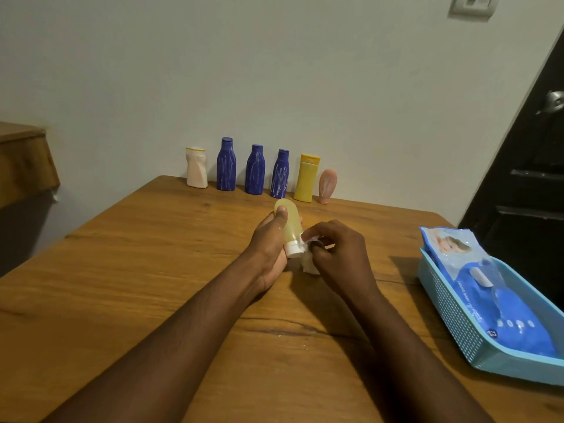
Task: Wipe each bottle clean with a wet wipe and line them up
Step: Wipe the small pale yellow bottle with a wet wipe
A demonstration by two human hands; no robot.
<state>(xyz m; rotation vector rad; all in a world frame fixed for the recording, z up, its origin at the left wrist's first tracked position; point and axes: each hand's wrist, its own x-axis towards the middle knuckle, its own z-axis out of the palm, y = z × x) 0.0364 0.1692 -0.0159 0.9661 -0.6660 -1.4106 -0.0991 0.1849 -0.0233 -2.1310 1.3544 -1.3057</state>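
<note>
Blue basket (451, 319) holding wipes pack (503, 315) at right, six bottles (254, 172) along wall

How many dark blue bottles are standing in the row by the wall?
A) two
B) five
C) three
C: the left blue bottle, the middle blue bottle and the right blue bottle stand side by side, between the white bottle and the yellow bottle.
</note>
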